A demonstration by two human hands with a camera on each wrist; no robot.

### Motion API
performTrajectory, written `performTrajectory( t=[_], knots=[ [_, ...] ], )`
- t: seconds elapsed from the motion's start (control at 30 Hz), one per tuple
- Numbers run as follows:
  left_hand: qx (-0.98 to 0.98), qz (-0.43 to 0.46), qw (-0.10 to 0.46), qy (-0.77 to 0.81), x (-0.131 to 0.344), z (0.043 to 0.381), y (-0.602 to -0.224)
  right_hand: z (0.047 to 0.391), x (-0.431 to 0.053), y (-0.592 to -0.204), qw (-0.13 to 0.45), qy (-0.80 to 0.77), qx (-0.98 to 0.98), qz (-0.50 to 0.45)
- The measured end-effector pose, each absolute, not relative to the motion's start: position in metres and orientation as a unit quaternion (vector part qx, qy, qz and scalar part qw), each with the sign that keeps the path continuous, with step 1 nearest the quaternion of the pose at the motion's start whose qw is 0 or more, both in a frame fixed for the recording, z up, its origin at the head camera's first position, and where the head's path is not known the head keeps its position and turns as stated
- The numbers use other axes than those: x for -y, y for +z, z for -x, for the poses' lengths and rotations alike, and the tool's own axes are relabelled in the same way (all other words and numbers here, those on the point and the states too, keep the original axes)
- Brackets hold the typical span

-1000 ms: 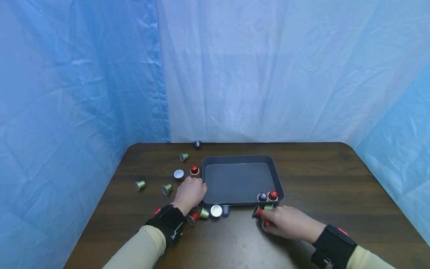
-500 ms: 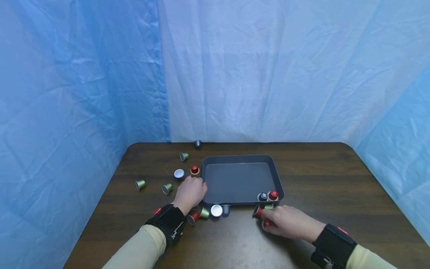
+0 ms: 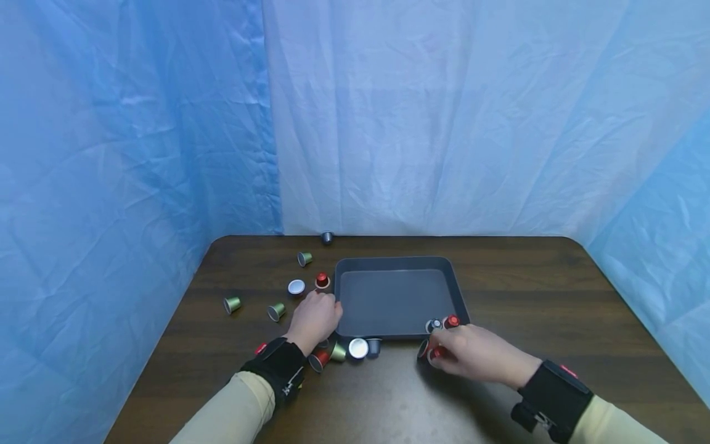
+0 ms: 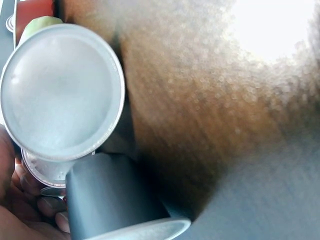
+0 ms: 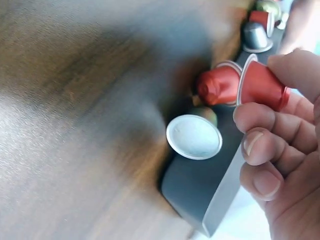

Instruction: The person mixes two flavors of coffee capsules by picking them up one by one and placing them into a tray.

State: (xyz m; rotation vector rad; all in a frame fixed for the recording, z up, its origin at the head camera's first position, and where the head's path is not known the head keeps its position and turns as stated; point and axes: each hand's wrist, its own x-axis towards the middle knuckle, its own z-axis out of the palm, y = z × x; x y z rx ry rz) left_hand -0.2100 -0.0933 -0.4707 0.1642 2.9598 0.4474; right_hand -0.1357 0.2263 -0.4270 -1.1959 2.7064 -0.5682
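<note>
My right hand (image 3: pixel 471 354) is at the tray's near right corner, pinching a red coffee capsule (image 5: pixel 262 85) between thumb and fingers. A second red capsule (image 5: pixel 218 85) lies just beyond it, and a capsule with a pale lid (image 5: pixel 194 137) sits by the tray wall. Over the left rim of the dark grey tray (image 3: pixel 394 263) lies my left hand (image 3: pixel 315 317), its fingers curled in the left wrist view. I cannot tell what, if anything, those fingers hold. Close to them are a dark capsule (image 4: pixel 112 195) and a silver-lidded one (image 4: pixel 62 92).
Inside the tray's near right corner stand a dark capsule (image 3: pixel 434 325) and a red capsule (image 3: pixel 452 320). Several green capsules, such as one green capsule (image 3: pixel 232 304), lie to the left. A white-lidded capsule (image 3: pixel 357 348) sits before the tray; a dark capsule (image 3: pixel 326 237) is at the table's far edge.
My right hand has moved slightly up towards the tray, carrying the red capsule with it, and now covers the green capsule seen there before. My left hand has stayed in place.
</note>
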Motion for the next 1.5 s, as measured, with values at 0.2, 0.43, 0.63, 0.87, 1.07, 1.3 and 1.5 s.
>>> performTrajectory(
  t=[0.2, 0.43, 0.63, 0.87, 1.07, 1.3, 1.5],
  knots=[
    [-0.985, -0.056, 0.07, 0.15, 0.093, 0.21, -0.47, 0.139, -0.225, -0.421, 0.05, -0.185, -0.899, 0.394],
    [-0.985, -0.054, 0.069, 0.149, 0.094, 0.21, -0.471, 0.144, -0.219, -0.416, 0.032, -0.19, -0.899, 0.393],
    [-0.985, -0.054, 0.068, 0.151, 0.094, 0.209, -0.471, 0.15, -0.214, -0.415, 0.027, -0.188, -0.905, 0.381],
    [-0.985, -0.055, 0.068, 0.152, 0.095, 0.208, -0.47, 0.158, -0.212, -0.415, -0.008, -0.164, -0.911, 0.379],
    [-0.984, -0.052, 0.072, 0.154, 0.094, 0.209, -0.47, 0.165, -0.212, -0.416, -0.015, -0.142, -0.917, 0.374],
    [-0.984, -0.053, 0.072, 0.157, 0.093, 0.208, -0.471, 0.17, -0.213, -0.42, -0.045, -0.115, -0.915, 0.384],
    [-0.984, -0.057, 0.067, 0.154, 0.092, 0.209, -0.471, 0.174, -0.212, -0.423, -0.063, -0.099, -0.911, 0.394]
  ],
)
